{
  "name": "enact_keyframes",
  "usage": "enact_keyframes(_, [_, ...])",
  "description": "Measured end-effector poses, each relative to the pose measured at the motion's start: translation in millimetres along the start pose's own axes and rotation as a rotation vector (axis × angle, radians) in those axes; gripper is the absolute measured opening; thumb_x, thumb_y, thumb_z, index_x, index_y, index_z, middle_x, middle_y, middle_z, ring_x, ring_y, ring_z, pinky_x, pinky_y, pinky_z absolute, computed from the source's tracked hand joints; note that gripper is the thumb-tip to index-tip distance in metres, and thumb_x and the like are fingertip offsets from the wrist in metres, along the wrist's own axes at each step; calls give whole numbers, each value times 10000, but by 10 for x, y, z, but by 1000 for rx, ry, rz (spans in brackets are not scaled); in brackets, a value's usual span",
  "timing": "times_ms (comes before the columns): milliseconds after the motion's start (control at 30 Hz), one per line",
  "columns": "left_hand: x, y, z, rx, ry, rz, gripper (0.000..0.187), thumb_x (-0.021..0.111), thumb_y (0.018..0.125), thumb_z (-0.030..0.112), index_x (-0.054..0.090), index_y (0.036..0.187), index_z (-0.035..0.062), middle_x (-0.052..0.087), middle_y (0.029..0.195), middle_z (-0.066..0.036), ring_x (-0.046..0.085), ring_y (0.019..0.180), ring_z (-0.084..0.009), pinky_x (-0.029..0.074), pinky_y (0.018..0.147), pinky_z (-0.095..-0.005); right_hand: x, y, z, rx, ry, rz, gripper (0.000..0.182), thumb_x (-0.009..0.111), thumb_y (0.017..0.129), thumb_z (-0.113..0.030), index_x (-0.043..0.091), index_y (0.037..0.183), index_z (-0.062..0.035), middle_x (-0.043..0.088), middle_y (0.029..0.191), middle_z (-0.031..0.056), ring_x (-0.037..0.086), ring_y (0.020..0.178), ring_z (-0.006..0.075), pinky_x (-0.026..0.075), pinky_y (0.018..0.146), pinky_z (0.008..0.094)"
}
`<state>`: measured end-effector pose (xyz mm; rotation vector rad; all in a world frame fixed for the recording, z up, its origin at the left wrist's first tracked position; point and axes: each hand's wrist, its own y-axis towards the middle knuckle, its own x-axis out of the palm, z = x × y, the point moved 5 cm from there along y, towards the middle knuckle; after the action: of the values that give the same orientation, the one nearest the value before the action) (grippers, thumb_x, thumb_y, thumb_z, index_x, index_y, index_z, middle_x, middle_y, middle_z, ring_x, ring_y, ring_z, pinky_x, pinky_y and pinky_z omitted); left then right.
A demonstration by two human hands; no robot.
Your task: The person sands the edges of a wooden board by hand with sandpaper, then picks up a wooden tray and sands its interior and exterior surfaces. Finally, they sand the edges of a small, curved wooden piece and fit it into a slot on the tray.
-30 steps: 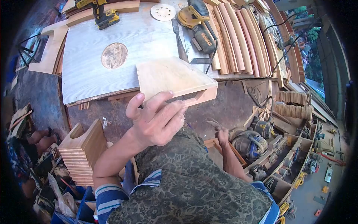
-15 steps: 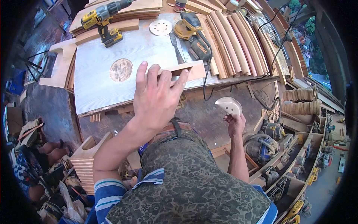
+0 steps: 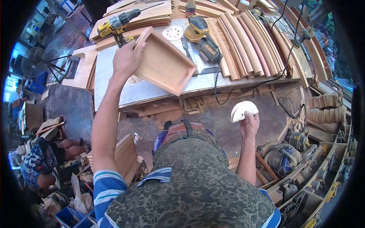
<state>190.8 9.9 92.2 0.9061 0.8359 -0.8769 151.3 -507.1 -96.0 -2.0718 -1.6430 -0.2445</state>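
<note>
My left hand [image 3: 127, 60] grips a shallow wooden tray [image 3: 163, 62] by its left side, fingers wrapped over the rim. The tray is tilted above the workbench [image 3: 108, 85], its hollow inside facing me. Lower right, my right hand [image 3: 249, 123] pinches a folded pale sanding disc [image 3: 240, 111] with holes in it, held clear of the bench. A yellow-black cordless drill [image 3: 118, 26] stands behind my left hand, partly hidden by the tray. Beyond the tray are a flat sanding disc [image 3: 173, 33], a chisel [image 3: 186, 46] and a corded orbital sander [image 3: 203, 40].
Curved wooden strips [image 3: 247, 45] lie side by side on the bench's right. The sander's black cord [image 3: 217, 91] hangs over the front edge. Shelves with tools [image 3: 315, 171] line the right. A person [image 3: 40, 161] is at lower left, near a standing fan [image 3: 35, 62].
My left hand has moved left and turned the tray from edge-on to showing its inside. My right hand has shifted slightly right with the folded disc. The view has shifted too.
</note>
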Motion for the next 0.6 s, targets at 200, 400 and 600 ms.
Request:
enact_keyframes(200, [198, -495, -387, -254, -246, 43, 552, 623, 1012, 519, 752, 1001, -17, 730, 848, -261, 736, 833, -405, 555, 769, -473, -230, 9, 332, 170, -45, -136, 412, 745, 889, 1, 631, 1285, 1, 733, 1150, 108, 736, 993, 229, 621, 842, 404])
enact_keyframes(400, [-329, -567, 198, -101, -78, 96, 493, 638, 1017, 504, 775, 1067, 33, 749, 814, -180, 743, 741, -295, 555, 701, -411, 229, 51, 301, 285, -156, -191, 392, 748, 923, -46, 632, 1291, 20, 731, 1157, 129, 742, 1002, 255, 635, 819, 435])
enact_keyframes(600, [-179, -337, 258, 45, 46, 83, 474, 651, 985, 547, 769, 1109, 105, 747, 817, -177, 737, 807, -391, 567, 718, -480, 746, 16, 401, 255, -294, -297, 357, 737, 987, -149, 652, 1273, 49, 734, 1129, 160, 752, 950, 261, 670, 665, 382])
